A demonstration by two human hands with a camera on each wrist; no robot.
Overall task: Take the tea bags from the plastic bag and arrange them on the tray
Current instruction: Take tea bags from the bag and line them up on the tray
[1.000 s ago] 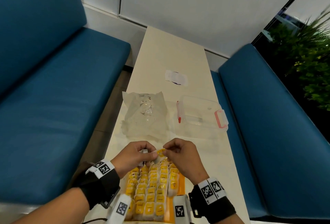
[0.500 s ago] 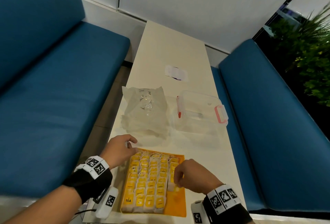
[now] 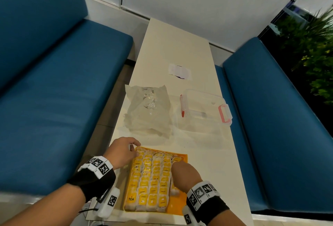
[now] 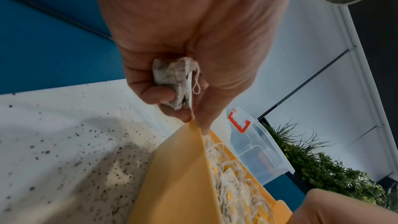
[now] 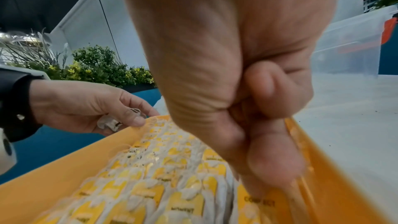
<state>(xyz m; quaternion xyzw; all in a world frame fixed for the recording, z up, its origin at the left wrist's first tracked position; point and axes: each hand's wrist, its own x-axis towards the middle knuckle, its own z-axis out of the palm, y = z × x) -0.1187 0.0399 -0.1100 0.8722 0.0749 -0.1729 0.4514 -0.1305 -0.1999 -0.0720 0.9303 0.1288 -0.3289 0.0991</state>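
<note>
Both hands at the tray, lower centre.
My left hand (image 4: pixel 183 43) clamps a crumpled paper tea bag (image 4: pixel 172 81); my right hand's (image 3: pixel 185 173) grip is curled together over rowed yellow-tagged tea bags (image 3: pixel 153 180) in the orange tray (image 3: pixel 182 206).

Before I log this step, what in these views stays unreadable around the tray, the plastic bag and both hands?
- Head view: whether the plastic bag still holds tea bags; crumpled, glare.
- Head view: the right column of tea bags on the tray; right hand covers it.
- Right wrist view: what the right hand's fingertips touch; blurred.
- Left wrist view: most of the tea bag the left hand holds; fingers wrap it.
</note>
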